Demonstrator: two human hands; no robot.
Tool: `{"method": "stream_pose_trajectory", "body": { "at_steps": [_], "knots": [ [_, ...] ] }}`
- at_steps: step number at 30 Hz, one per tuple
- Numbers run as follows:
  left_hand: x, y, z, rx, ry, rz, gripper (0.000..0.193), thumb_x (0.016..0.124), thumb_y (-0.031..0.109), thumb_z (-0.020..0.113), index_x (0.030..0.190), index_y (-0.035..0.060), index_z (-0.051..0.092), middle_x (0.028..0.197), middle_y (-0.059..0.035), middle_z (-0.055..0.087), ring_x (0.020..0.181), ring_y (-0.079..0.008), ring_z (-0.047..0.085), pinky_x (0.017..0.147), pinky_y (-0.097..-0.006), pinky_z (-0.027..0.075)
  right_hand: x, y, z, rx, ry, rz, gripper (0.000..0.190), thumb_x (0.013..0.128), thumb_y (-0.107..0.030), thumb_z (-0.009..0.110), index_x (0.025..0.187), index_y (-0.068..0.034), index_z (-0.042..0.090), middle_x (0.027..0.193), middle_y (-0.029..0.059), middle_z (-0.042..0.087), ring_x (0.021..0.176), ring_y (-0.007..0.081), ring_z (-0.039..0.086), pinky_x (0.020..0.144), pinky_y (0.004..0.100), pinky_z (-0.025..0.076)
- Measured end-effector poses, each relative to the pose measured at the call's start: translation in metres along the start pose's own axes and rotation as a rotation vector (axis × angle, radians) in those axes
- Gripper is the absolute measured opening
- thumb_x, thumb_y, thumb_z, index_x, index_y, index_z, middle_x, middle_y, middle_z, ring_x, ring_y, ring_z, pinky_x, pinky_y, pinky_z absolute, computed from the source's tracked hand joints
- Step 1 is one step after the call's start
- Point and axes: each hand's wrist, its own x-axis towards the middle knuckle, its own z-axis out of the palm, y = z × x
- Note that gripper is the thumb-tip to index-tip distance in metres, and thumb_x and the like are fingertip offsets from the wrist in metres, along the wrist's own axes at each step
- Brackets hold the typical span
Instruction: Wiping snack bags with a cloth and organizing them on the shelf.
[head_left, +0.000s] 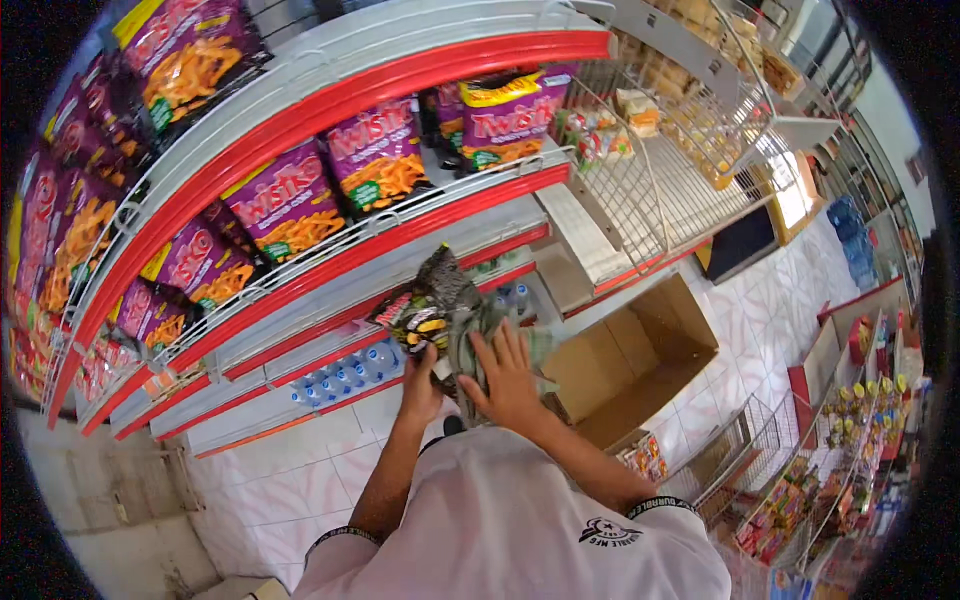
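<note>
In front of my chest my left hand (421, 390) grips the lower edge of a black snack bag (416, 319) with yellow pictures on it. The bag is tilted, its top pointing towards the shelves. My right hand (510, 375) lies over a crumpled grey-green cloth (474, 341), fingers spread, holding it against the bag's right side. Part of the cloth looks checked and blurred. The cloth hides much of the bag's right half. Below and right of my right hand stands an open cardboard box (630, 360).
Purple Twisko snack bags (289, 199) line the red-edged shelves (360, 202) ahead, behind wire guards. Water bottles (349, 375) stand on a low shelf. A wire basket rack (637, 180) is at the upper right. Another snack rack (795, 487) stands at the lower right on the tiled floor (315, 480).
</note>
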Motion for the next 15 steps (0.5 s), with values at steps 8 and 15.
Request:
{"method": "stream_pose_trajectory", "body": {
  "at_steps": [8, 15],
  "knots": [
    [-0.011, -0.028, -0.043, 0.133, 0.133, -0.026, 0.052, 0.092, 0.018, 0.062, 0.137, 0.0087, 0.038, 0.129, -0.0059, 0.050, 0.115, -0.0207, 0.053, 0.093, -0.0365, 0.047, -0.049, 0.104, 0.002, 0.288, 0.180, 0.517, 0.022, 0.094, -0.021, 0.054, 0.102, -0.002, 0.059, 0.082, 0.0244, 0.060, 0.073, 0.0376, 0.061, 0.064, 0.0427, 0.047],
    [-0.012, -0.039, -0.038, 0.161, 0.149, -0.010, 0.050, 0.093, 0.018, 0.062, 0.136, 0.0061, 0.039, 0.128, -0.0058, 0.051, 0.113, -0.0180, 0.053, 0.094, -0.0328, 0.045, -0.027, 0.141, -0.025, 0.232, 0.242, 0.446, 0.035, 0.093, -0.023, 0.056, 0.118, 0.002, 0.053, 0.100, 0.0277, 0.060, 0.091, 0.0441, 0.059, 0.076, 0.0472, 0.046]
  ]
}}
